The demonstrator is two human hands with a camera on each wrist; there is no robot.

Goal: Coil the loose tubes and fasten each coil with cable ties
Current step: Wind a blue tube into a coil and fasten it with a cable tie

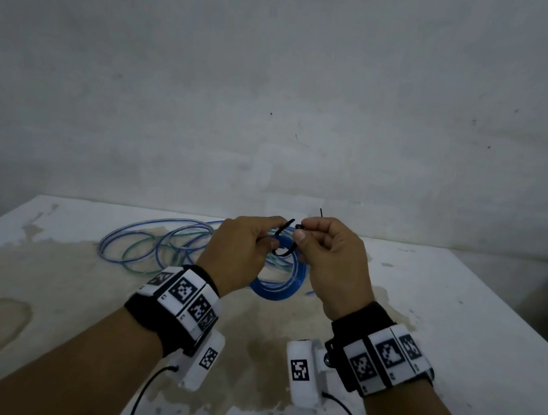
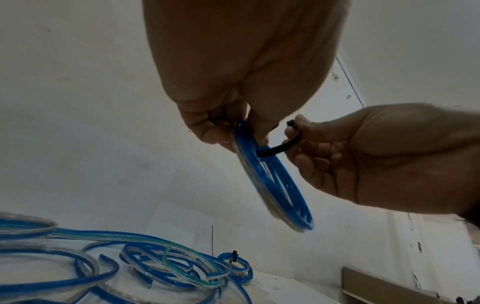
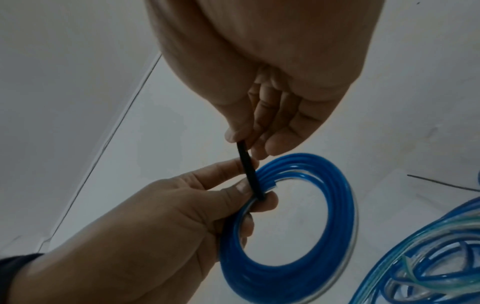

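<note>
Both hands point(image 1: 239, 247) pinching cable tie point(image 1: 284, 242)

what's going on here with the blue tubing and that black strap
A person is fastening a blue tube coil with a black cable tie. The left hand holds the coil up off the white table, while the right hand pinches the tie looped round it. More loose tubes lie on the table behind.
</note>
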